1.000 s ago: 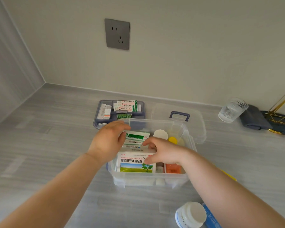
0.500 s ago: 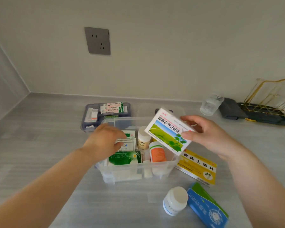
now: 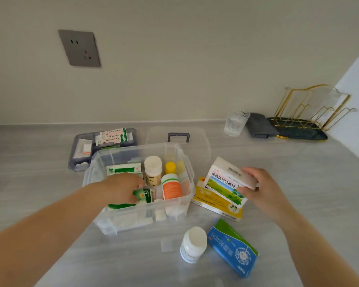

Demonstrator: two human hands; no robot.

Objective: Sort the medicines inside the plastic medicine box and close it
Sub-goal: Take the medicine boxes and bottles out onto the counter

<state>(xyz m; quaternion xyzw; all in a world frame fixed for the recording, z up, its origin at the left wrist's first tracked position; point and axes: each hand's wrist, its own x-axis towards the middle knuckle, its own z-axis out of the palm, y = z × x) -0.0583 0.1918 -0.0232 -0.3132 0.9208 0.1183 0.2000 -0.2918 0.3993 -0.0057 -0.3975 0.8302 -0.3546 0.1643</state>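
The clear medicine box (image 3: pixel 139 204) stands open on the bench (image 3: pixel 50 183), its lid (image 3: pixel 178 139) lying just behind it. The right hand (image 3: pixel 261 189) pinches a white-and-green carton (image 3: pixel 228 181) over a yellow carton (image 3: pixel 216 201) right of the box. The left hand (image 3: pixel 122 187) reaches into the box, fingers curled onto a green packet (image 3: pixel 145 194); how firmly it grips I cannot tell. To do this well, set the carton flat beside the yellow one, keeping boxes apart from the white bottle (image 3: pixel 193 243), and lift the packet without tipping the upright orange bottle (image 3: pixel 171 186).
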